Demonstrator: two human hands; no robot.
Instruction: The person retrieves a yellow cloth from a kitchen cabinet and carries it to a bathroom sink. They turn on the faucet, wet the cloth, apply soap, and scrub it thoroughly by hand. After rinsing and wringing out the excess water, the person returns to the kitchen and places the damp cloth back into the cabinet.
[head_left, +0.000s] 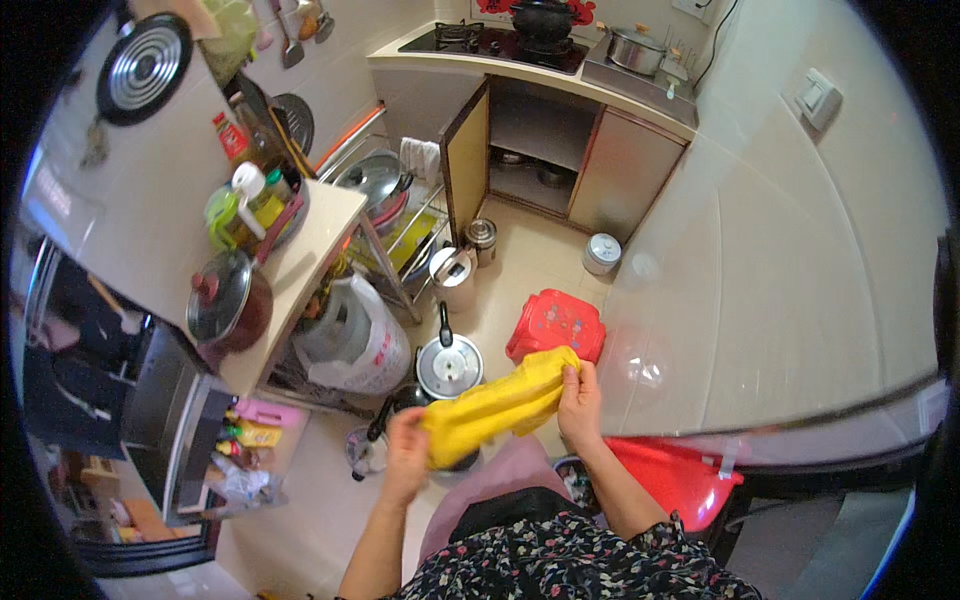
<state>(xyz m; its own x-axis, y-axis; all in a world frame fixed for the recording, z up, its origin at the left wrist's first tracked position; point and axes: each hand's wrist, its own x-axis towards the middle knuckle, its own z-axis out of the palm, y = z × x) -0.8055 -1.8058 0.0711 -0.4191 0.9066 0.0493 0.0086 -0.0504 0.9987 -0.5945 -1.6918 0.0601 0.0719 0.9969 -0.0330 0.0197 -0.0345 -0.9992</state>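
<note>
A yellow cloth (502, 409) is stretched between my two hands in front of my lap. My left hand (409, 450) grips its lower left end, slightly blurred. At the upper right end, the fingers of my right hand (580, 401) pinch the other edge. Beneath and beyond the cloth, a metal pressure cooker (450, 367) with a black handle stands on the floor. The cloth covers part of some dark cookware there. Just past my right hand sits a red plastic stool (559, 326) with printed figures on top.
A cabinet door (463, 150) stands ajar under the gas stove (491, 46). A kettle (453, 274), a metal canister (481, 238) and a white lidded pot (602, 253) rest on the floor. Left are a plastic bag (364, 349) and a lidded saucepan (229, 300); right, a red basin (675, 480).
</note>
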